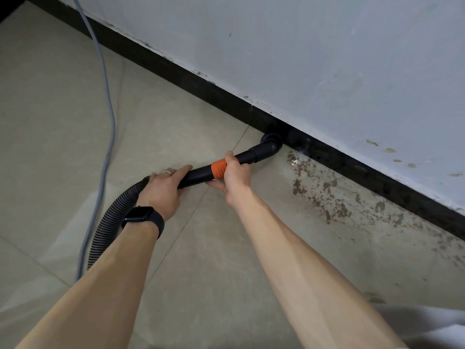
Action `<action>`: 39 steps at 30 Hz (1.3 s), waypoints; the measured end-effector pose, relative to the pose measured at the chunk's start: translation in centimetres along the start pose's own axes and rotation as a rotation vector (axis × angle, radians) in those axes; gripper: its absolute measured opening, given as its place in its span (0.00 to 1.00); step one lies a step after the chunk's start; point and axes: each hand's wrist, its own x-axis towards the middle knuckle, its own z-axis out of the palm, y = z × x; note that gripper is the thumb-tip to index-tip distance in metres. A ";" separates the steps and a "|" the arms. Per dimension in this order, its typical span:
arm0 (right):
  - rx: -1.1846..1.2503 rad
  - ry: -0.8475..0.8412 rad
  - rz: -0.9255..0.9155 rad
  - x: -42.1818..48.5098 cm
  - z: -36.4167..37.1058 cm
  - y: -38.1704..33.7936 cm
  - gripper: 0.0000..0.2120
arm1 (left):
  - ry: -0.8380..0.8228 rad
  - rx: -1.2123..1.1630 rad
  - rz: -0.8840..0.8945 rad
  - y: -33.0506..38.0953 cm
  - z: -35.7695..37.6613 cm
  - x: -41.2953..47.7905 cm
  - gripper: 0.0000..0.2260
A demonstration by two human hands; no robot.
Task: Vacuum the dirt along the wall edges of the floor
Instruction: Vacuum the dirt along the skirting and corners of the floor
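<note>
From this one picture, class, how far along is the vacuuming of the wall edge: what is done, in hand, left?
Done: the floor left of the nozzle looks free of dirt. In hand: the left hand and right hand hold the vacuum tube, nozzle against the black skirting. Left: the brown dirt patch on the nozzle's right, along the skirting.

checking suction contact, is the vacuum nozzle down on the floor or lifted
Down: the nozzle meets the floor at the black baseboard, no gap visible beneath it.
</note>
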 end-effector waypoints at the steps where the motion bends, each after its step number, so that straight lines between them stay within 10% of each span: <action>1: 0.000 -0.007 0.007 0.2 0.3 -0.1 0.17 | 0.017 -0.001 -0.011 -0.1 0.1 0.1 0.26; 29: -0.103 -0.054 0.009 -2.7 -2.1 2.9 0.17 | -0.215 0.153 -0.116 1.1 -3.1 -4.2 0.20; 39: 0.016 -0.009 -0.009 -2.0 -3.0 0.9 0.17 | -0.066 0.282 -0.029 3.9 -2.1 -3.0 0.15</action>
